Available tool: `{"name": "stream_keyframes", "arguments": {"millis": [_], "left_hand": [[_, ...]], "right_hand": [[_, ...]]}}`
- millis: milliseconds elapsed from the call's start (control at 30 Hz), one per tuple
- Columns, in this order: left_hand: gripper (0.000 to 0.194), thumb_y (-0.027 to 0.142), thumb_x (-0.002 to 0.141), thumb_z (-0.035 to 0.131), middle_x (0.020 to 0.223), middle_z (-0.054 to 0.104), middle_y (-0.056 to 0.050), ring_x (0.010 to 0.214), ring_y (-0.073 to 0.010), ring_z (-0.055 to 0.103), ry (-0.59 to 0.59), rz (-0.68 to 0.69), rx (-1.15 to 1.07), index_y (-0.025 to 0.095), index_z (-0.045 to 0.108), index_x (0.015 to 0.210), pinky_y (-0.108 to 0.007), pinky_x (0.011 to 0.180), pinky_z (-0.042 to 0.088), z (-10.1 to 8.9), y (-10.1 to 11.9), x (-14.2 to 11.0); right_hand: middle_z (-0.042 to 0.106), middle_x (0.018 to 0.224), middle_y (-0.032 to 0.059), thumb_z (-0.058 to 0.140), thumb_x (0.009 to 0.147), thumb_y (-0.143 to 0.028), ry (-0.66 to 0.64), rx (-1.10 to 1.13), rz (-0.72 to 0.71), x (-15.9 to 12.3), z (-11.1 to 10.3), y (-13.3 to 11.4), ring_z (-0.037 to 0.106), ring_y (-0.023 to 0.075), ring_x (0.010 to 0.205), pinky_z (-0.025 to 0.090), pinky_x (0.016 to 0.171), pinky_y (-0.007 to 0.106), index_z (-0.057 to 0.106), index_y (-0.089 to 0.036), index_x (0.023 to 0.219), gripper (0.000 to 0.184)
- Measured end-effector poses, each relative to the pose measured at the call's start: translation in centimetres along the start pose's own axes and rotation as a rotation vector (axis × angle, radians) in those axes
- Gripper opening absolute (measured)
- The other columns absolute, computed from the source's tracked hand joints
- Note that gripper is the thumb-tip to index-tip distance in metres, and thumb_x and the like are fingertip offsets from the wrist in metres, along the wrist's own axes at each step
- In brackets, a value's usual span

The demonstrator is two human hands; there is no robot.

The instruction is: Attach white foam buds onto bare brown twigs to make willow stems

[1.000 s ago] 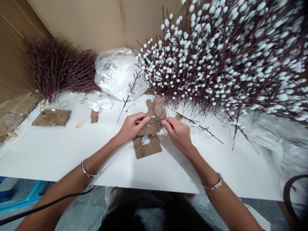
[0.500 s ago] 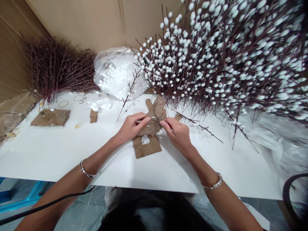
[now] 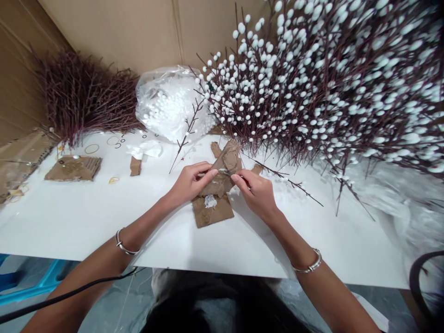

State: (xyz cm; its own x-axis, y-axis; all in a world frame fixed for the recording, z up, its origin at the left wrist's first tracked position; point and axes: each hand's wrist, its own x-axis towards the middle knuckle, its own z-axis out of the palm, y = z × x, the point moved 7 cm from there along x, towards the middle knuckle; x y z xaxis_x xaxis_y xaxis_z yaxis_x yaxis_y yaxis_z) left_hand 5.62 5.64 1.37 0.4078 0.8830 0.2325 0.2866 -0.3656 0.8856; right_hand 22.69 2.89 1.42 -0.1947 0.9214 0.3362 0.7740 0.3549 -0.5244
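My left hand (image 3: 190, 183) and my right hand (image 3: 255, 193) meet at the middle of the white table (image 3: 104, 217). Both pinch a thin dark twig (image 3: 224, 172) between thumb and forefinger, just above a crumpled piece of brown cardboard (image 3: 222, 173). Below it lies a flat cardboard scrap (image 3: 211, 213) with a white blob (image 3: 210, 201) on it. The twig's far part runs off to the right as a bare branch (image 3: 287, 182) lying on the table.
A big heap of dark branches with white buds (image 3: 329, 78) fills the right and back. A clear bag of white beads (image 3: 169, 104) sits behind the hands. Bare dark twigs (image 3: 83, 97) pile at the back left. Cardboard bits (image 3: 74, 167) and rubber bands (image 3: 92, 149) lie on the left.
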Motion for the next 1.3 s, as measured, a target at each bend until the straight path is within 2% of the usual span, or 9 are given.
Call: {"name": "stream_keyframes", "arguments": {"millis": [167,467,800,1000,1133,1300], "left_hand": [[0.036,0.040,0.096,0.052,0.069,0.040,0.001,0.066,-0.0128,0.042,-0.007,0.012,0.011,0.018,0.048,0.068,-0.024,0.056,0.032,0.0,0.1,0.0],[0.034,0.037,0.096,0.053,0.069,0.041,0.002,0.065,-0.0118,0.042,-0.011,0.031,0.020,0.018,0.048,0.068,-0.023,0.055,0.032,0.0,0.4,-0.1],[0.032,0.038,0.095,0.053,0.070,0.044,0.001,0.067,-0.0119,0.044,0.010,0.010,0.008,0.017,0.055,0.071,-0.022,0.055,0.034,-0.1,0.2,-0.1],[0.031,0.040,0.094,0.054,0.071,0.050,0.000,0.069,-0.0129,0.048,0.075,-0.005,0.040,0.016,0.062,0.076,-0.022,0.056,0.037,-0.4,-0.5,0.0],[0.031,0.043,0.093,0.056,0.072,0.055,-0.001,0.069,-0.0133,0.050,0.120,-0.032,0.034,0.016,0.066,0.081,-0.022,0.057,0.038,-1.0,-0.8,0.1],[0.030,0.041,0.094,0.057,0.073,0.052,-0.001,0.070,-0.0124,0.048,0.110,-0.018,0.001,0.016,0.066,0.081,-0.021,0.056,0.037,-1.1,-0.3,0.1]], "right_hand": [[0.069,0.078,0.0006,0.042,0.101,-0.047,-0.005,0.032,-0.019,0.1,0.0,0.0,0.060,0.0123,0.069,0.037,0.062,0.024,0.066,-0.022,0.086,0.038],[0.066,0.073,-0.0001,0.045,0.100,-0.044,-0.016,0.089,-0.031,0.1,0.0,0.1,0.057,0.0114,0.065,0.036,0.060,0.023,0.065,-0.020,0.085,0.035],[0.059,0.068,-0.0023,0.046,0.099,-0.047,-0.097,0.241,0.085,0.2,0.4,0.6,0.051,0.0109,0.063,0.035,0.061,0.023,0.063,-0.021,0.083,0.036],[0.055,0.068,-0.0032,0.046,0.098,-0.049,-0.132,0.337,0.107,0.1,0.8,0.6,0.048,0.0106,0.063,0.034,0.062,0.023,0.061,-0.021,0.083,0.035],[0.053,0.069,-0.0028,0.045,0.099,-0.047,-0.099,0.362,0.057,0.0,0.3,-0.3,0.047,0.0106,0.063,0.034,0.062,0.024,0.060,-0.021,0.083,0.035],[0.056,0.068,-0.0028,0.045,0.099,-0.047,-0.058,0.261,0.077,0.1,-0.2,0.0,0.049,0.0106,0.063,0.033,0.062,0.024,0.061,-0.021,0.084,0.034]]}}
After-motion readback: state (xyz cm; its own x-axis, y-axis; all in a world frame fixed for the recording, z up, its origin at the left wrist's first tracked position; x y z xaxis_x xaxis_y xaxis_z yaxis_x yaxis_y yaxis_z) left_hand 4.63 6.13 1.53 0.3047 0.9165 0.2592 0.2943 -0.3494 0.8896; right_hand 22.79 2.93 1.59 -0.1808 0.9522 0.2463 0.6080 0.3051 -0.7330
